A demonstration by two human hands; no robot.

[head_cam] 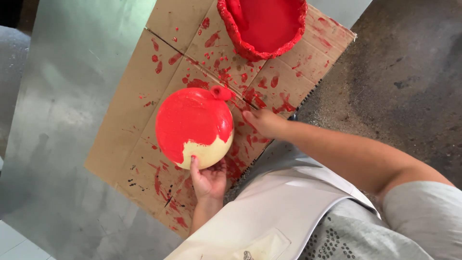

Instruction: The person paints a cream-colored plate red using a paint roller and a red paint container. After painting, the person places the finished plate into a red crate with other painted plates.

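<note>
Left hand (209, 179) cups red-coated balloon (194, 126) — right hand (263, 122) seemingly resting on cardboard (126, 120).

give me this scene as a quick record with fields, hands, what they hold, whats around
left hand: left hand cups the underside of a balloon from below
balloon: mostly coated red, a cream patch bare at the bottom, knot on top
right hand: right hand rests on the cardboard sheet, holding nothing visible
cardboard: flattened, spattered with red
basin: red-coated basin at the cardboard's far end
under it: grey metal sheet
</note>
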